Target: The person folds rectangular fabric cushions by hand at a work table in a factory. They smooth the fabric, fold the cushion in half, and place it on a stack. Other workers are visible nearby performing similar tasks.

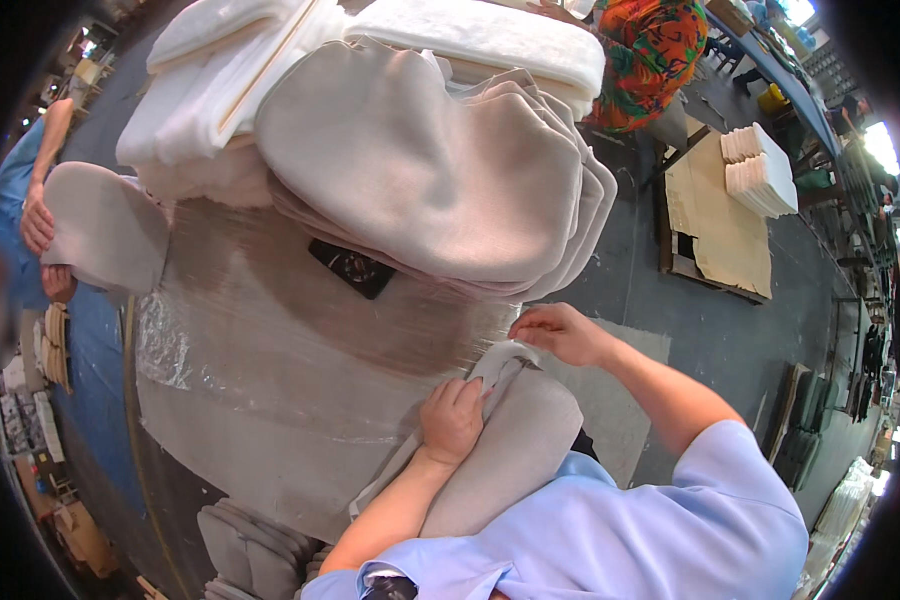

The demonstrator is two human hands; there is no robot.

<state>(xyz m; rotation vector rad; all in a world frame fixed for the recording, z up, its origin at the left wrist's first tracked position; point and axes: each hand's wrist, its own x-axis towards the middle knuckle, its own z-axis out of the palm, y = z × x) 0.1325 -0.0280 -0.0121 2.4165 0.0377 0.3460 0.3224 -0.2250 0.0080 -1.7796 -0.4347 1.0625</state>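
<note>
A grey padded fabric cover [515, 440] lies against my front at the near edge of the table, its pale rim turned up. My left hand [450, 420] is closed around that rim, fingers curled over it. At the rim's far end my right hand [562, 335] pinches the edge between thumb and fingers. Beyond my hands, a tall pile of similar grey-beige covers [420, 160] sags over the table. A small black flat object [351, 268] with a round marking rests beside the pile, partly under it.
Plastic film covers the table [270, 400]. White batting [210, 90] is heaped at the back. On the left, a co-worker's hands hold another beige cover [105, 225]. A person in an orange patterned shirt [650, 60] stands behind. Right: a cardboard-topped pallet [710, 220]. More grey covers [250, 550] are stacked lower left.
</note>
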